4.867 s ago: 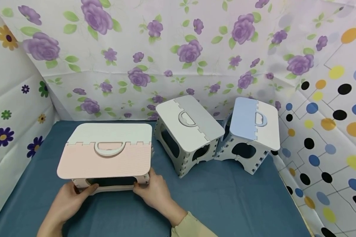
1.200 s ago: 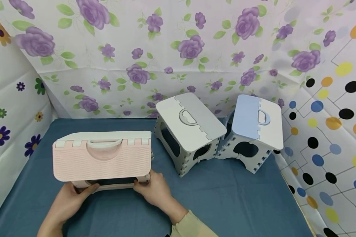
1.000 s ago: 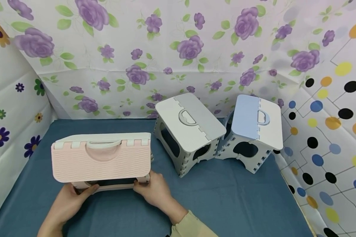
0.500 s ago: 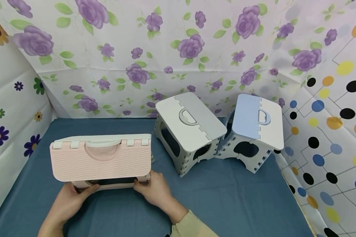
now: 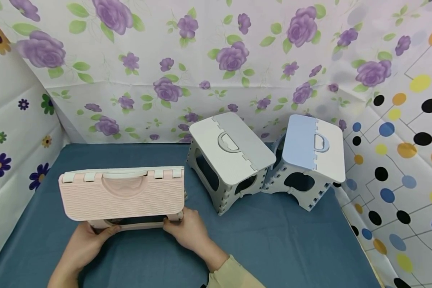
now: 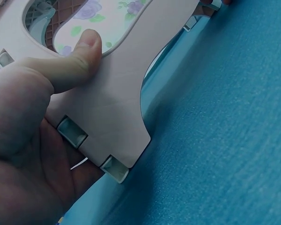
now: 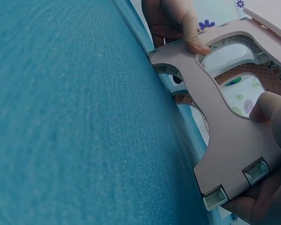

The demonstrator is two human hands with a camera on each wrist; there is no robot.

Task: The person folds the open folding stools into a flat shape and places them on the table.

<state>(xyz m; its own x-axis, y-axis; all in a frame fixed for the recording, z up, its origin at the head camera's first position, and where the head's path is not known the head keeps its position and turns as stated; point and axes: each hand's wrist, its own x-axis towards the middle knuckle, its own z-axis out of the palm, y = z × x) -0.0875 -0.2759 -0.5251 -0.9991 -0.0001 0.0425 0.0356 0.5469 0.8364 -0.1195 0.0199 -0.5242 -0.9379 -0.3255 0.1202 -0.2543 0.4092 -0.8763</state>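
A folding step stool (image 5: 122,198) in pink and white stands at the left of the cloth. Its top is bent along the middle hinge, so the pink half slopes steeply toward me and the white half shows only as a thin strip behind. My left hand (image 5: 84,245) grips the near left leg, thumb (image 6: 86,49) over the leg panel at the opening's edge and fingers behind. With my right hand (image 5: 190,232) I grip the near right leg the same way. In the right wrist view, the leg panel (image 7: 215,122) shows both hands on it. The stool's far legs are mostly hidden.
To the right stand a grey and white folding stool (image 5: 230,148) and a blue and white folding stool (image 5: 311,150), close together and unfolded. A blue cloth (image 5: 259,248) covers the table. Flowered and dotted sheets hang behind and at the sides.
The pink and white stool's flat top has bent at its hinge; the pink half has tipped toward me and the white half has narrowed from view. Both hands keep their hold on the legs.
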